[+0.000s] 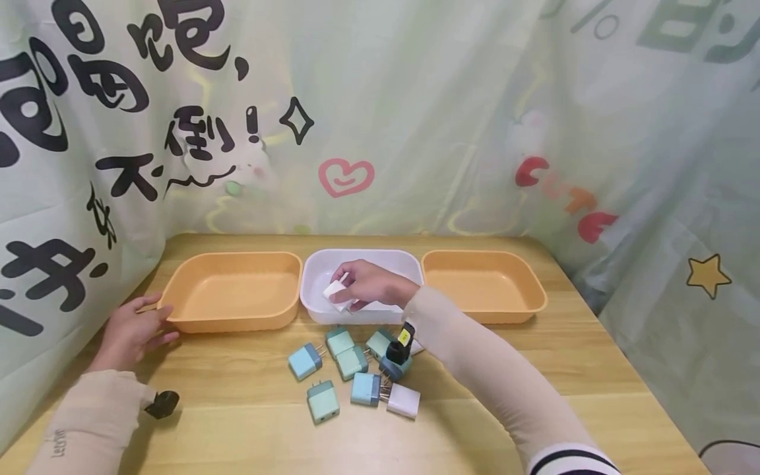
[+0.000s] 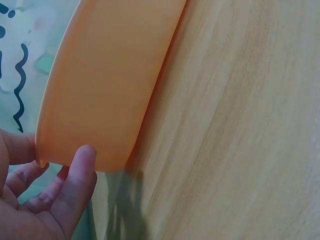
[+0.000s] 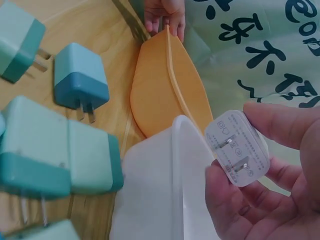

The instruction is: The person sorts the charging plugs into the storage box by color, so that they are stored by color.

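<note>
My right hand (image 1: 371,284) pinches a white charger plug (image 1: 336,293) between thumb and fingers, over the white tray (image 1: 313,297). In the right wrist view, the two metal prongs of this charger plug (image 3: 237,147) face the camera, and small print covers that side. At the far left, my left hand (image 1: 133,330) holds the end of the left orange tray (image 1: 231,323). The left wrist view has the thumb against the side wall of the orange tray (image 2: 107,90) and other fingers at its rim.
Several green and blue charger plugs (image 1: 323,401) lie scattered on the wooden table (image 1: 237,409) before the trays. Among them is another white plug (image 1: 404,401). A second orange tray (image 1: 483,290) stands right of the white one. Printed cloth (image 1: 415,132) hangs behind.
</note>
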Available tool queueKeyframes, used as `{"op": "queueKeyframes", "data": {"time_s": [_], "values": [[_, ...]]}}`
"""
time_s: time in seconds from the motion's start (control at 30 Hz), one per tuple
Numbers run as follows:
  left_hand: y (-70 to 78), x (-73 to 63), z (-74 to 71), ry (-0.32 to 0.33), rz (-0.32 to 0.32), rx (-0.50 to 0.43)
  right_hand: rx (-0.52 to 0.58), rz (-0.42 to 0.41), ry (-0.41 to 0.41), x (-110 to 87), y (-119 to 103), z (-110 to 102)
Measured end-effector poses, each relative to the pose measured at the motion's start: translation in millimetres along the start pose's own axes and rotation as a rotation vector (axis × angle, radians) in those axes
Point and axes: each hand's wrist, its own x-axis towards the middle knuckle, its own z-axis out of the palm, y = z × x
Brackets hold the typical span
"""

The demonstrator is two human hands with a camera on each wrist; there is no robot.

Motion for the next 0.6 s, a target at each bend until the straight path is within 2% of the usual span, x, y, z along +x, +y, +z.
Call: {"op": "queueKeyframes", "data": {"time_s": [0.13, 0.3, 0.6], "values": [[-2.1, 1.1, -0.1, -0.001, 0.0, 0.025, 0.034, 0.007, 0.008, 12.0, -4.4, 7.9], [-0.9, -3.2, -0.4, -0.04, 0.02, 0.056, 0.089, 0.035, 0.011, 27.6, -10.0, 20.0], [1.0, -3.1, 0.5, -0.037, 0.021, 0.024, 0.198, 0.02, 0.032, 52.9, -23.4, 38.5]]}}
